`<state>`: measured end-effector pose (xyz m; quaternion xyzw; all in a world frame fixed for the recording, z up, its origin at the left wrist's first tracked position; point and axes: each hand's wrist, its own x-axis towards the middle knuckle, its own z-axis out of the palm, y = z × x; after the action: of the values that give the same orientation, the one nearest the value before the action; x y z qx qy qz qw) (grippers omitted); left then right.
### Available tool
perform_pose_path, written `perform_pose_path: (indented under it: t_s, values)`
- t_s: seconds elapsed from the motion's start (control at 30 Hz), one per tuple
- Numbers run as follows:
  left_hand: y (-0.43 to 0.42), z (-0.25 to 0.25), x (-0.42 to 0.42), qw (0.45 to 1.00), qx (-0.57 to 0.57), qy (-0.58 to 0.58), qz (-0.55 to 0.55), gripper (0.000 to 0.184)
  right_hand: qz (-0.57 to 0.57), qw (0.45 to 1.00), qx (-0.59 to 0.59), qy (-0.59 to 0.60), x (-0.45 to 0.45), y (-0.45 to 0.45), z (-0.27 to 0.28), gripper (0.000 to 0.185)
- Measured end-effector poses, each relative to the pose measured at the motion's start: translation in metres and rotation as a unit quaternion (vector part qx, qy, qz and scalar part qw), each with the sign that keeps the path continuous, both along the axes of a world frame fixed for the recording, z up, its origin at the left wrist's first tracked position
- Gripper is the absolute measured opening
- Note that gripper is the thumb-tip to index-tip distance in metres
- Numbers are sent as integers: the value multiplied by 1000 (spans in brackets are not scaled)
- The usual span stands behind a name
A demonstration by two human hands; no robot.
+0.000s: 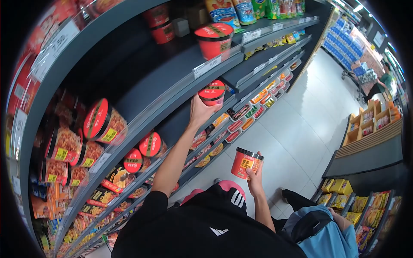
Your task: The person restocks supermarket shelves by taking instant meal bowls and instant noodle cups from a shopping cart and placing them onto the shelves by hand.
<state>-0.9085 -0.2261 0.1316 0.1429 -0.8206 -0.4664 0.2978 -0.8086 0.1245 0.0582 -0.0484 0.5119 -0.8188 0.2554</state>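
Observation:
My left hand [201,112] reaches out to the shelf, its fingers wrapped around a red tub [212,93] with a red lid, at the front edge of a shelf level. Lower and further right, my right hand [254,178] grips another red instant-food tub [245,164] with a black rim and an orange label, held upright over the floor. Above my left hand, a similar red tub [214,43] stands on the upper shelf by a price tag [207,66]. Part of each held tub is hidden by my fingers.
Stacked tubs [103,121] with yellow stickers fill the shelf at left. Packaged sausages [247,116] line a lower rack. A person in a blue top [325,236] is close at my right. Wooden display bins [371,120] and a person with a cart [383,81] are beyond the aisle.

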Motion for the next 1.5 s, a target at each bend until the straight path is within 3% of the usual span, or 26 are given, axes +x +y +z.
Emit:
perform_pose_path:
  t_s: [0.2, 0.3, 0.4, 0.5, 0.6, 0.67, 0.7, 0.73, 0.83, 0.93, 1.03, 1.17, 1.27, 1.33, 1.5]
  values:
    - [-11, -31, -57, 997, -9, -71, 9, 113, -43, 999, 2, 6, -15, 20, -16, 102]
    - [-10, -50, -67, 999, -28, -35, 12, 115, -56, 998, 0, -1, -18, 20, -14, 102]
    - [-10, -59, -70, 1000, 23, 5, -3, 117, -39, 999, -1, -5, -22, 15, -5, 103]
    - [-16, -61, -72, 997, 45, -31, -48, 131, -26, 1000, 7, 9, -28, 8, -5, 104]
    - [-22, -72, -68, 997, 50, -14, -59, 132, -2, 1000, 17, 25, -36, -2, -3, 105]
    - [-19, -73, -60, 1000, -10, -3, 28, 131, 20, 999, 21, 45, -43, -11, 2, 106]
    - [-13, -67, -51, 997, -39, -2, 73, 130, 28, 998, 12, 47, -45, -15, 6, 106]
    - [-4, -64, -35, 996, 1, 20, 84, 122, 35, 998, 4, 48, -47, -20, 8, 106]
    - [36, -17, 40, 982, 177, 60, 36, 114, 59, 997, -5, 57, -52, -38, 19, 107]
    - [58, -17, 113, 915, 394, 14, -86, 110, 92, 991, -3, 100, -55, -63, 21, 103]
    - [76, -37, 169, 919, 381, -1, -98, 107, 132, 989, -57, 18, -49, -88, 20, 96]
    - [99, -30, 219, 914, 402, -14, -60, 106, 235, 967, -19, 99, -33, -119, 2, 90]
    - [104, -35, 253, 912, 410, -15, -2, 104, 300, 946, -39, 119, -14, -132, 20, 92]
    - [106, -24, 277, 918, 396, -23, 23, 106, 344, 931, -26, 115, 0, -134, 27, 97]
    - [115, -22, 332, 938, 329, -25, 103, 108, 393, 914, 25, 94, 41, -136, 5, 86]
